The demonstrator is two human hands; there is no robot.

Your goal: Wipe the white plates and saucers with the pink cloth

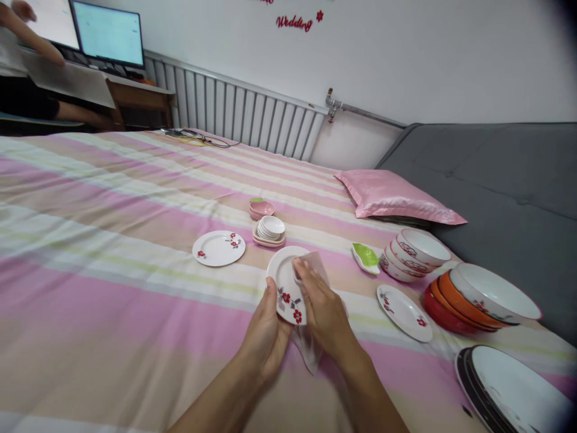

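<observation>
- The left hand [265, 340] is closing around a flowered plate [280, 270], its thumb lying along the near-left edge and its fingers supporting from below.
- The right hand [328, 310] is holding a pale cloth [321, 264] against the plate's face, its fingers lying close together; its thumb is hiding from view.
- The flowered plate is tilting over the striped bedsheet [148, 337], between a second plate [218, 249] on the left and a third plate [403, 313] on the right.
- Small white bowls [273, 225] are sitting stacked just beyond it, with pink bowls [262, 208] behind.
- A leaf-shaped dish [366, 257] is lying beside white bowls with pink rims [401, 264].
- Larger bowls [460, 300] and dark-edged plates [518, 385] are standing stacked at far right.
</observation>
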